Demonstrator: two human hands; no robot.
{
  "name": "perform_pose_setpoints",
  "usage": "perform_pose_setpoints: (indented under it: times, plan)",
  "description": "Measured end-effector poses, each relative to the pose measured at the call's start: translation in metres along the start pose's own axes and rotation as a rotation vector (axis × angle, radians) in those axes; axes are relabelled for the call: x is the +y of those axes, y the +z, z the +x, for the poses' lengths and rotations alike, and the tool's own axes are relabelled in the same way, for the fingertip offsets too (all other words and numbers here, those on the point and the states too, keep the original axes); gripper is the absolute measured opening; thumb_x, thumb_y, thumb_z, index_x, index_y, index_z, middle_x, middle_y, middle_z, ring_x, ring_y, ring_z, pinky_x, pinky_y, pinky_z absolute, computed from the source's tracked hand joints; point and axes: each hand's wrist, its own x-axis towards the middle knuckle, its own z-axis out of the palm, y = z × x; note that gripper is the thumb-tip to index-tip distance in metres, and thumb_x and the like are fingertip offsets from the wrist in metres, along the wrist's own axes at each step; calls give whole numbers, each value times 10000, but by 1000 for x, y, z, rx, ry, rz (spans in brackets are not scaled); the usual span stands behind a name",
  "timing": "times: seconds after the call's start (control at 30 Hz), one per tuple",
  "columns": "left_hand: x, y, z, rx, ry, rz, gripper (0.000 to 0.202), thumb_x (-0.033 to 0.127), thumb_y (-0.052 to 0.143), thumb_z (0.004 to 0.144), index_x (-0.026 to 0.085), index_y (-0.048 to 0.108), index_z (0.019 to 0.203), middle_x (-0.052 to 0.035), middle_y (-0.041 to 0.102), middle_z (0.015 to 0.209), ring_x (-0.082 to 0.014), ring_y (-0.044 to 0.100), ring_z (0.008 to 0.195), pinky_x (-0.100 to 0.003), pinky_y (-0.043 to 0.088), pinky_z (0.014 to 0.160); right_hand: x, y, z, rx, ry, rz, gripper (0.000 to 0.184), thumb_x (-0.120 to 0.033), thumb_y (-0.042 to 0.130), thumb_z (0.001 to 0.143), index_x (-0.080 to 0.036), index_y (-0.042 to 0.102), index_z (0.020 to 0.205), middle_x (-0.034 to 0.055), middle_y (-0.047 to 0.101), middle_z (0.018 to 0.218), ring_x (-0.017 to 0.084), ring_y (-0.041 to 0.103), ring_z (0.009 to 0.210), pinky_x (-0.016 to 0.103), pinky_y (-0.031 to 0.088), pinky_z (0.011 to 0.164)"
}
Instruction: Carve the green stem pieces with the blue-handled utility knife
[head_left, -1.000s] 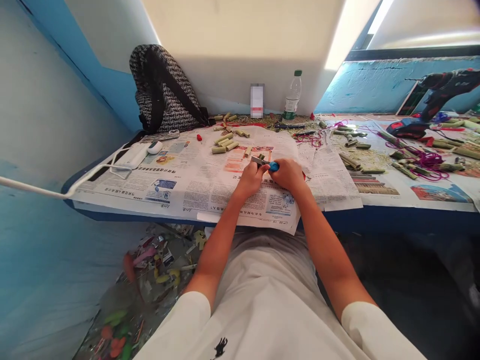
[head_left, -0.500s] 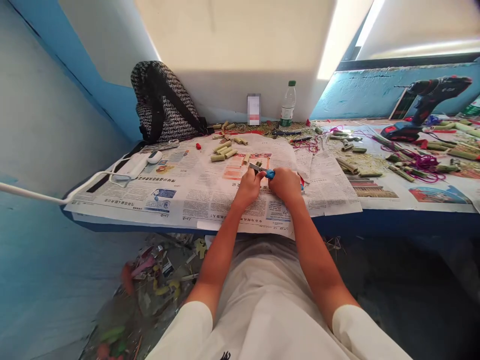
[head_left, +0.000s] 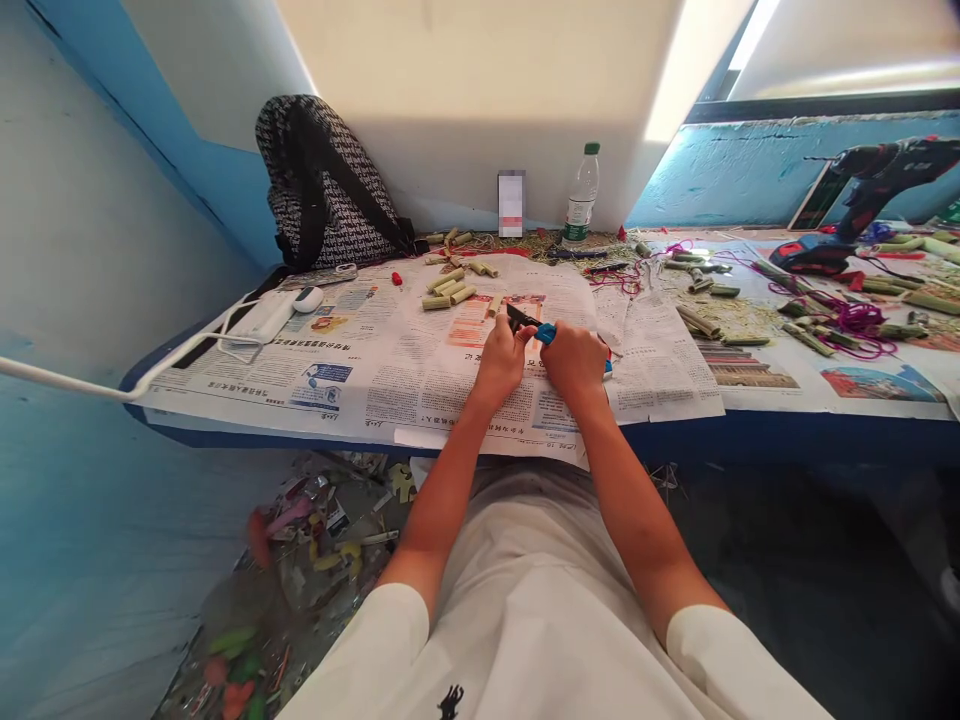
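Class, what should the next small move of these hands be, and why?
Probably ease the left hand slightly back: the right hand grips the blue-handled knife, and its blade lies close beside the left thumb and fingers.

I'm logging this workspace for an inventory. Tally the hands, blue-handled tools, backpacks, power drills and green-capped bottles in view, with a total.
Hands: 2, the left hand and the right hand
Blue-handled tool: 1
Backpack: 1
Power drill: 1
Green-capped bottle: 1
Total: 6
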Motion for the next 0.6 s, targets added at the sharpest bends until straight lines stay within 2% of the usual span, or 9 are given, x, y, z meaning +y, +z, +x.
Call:
perform_pose_setpoints:
  times: [0.1, 0.17, 0.3, 0.4, 0.6]
  plan:
    - [-1, -2, 0, -13, 9, -15, 336, 566, 534, 1072, 234, 485, 1063, -113, 691, 1083, -286, 674, 1055, -401, 510, 974, 2, 1, 1, 7, -21, -7, 346, -347, 491, 1060, -193, 796, 1117, 221, 798, 1051, 358, 757, 965, 383, 450, 769]
    - [-4, -2, 1, -44, 13, -27, 362, 586, 515, 1073, 226, 488, 1103, -133, 688, 1126, -296, 667, 1080, -417, 507, 997, 4, 1, 2, -4, -46, -8, 336, -360, 512, 1043, -192, 798, 1094, 214, 797, 1038, 362, 753, 944, 388, 448, 762]
    - [-12, -3, 5, -86, 9, -48, 460, 606, 516, 1068, 200, 502, 1286, -191, 668, 1309, -341, 621, 1291, -460, 459, 1134, 8, 1, 5, -44, -97, 13, 292, -361, 558, 1021, -198, 801, 1027, 196, 797, 1013, 348, 749, 906, 377, 448, 765]
    - [-17, -3, 6, -106, 16, -64, 486, 575, 532, 1072, 180, 504, 1353, -212, 626, 1426, -344, 561, 1423, -462, 401, 1221, 10, 1, 8, -66, -121, 17, 292, -368, 573, 1011, -203, 814, 1013, 196, 808, 1034, 342, 745, 917, 370, 449, 762]
    - [-17, -2, 6, -101, 39, -89, 437, 532, 536, 1076, 196, 522, 1355, -198, 645, 1395, -340, 588, 1397, -488, 404, 1241, 12, 1, 9, -70, -138, 12, 314, -379, 572, 1006, -199, 829, 1000, 196, 821, 1035, 334, 744, 912, 361, 439, 731]
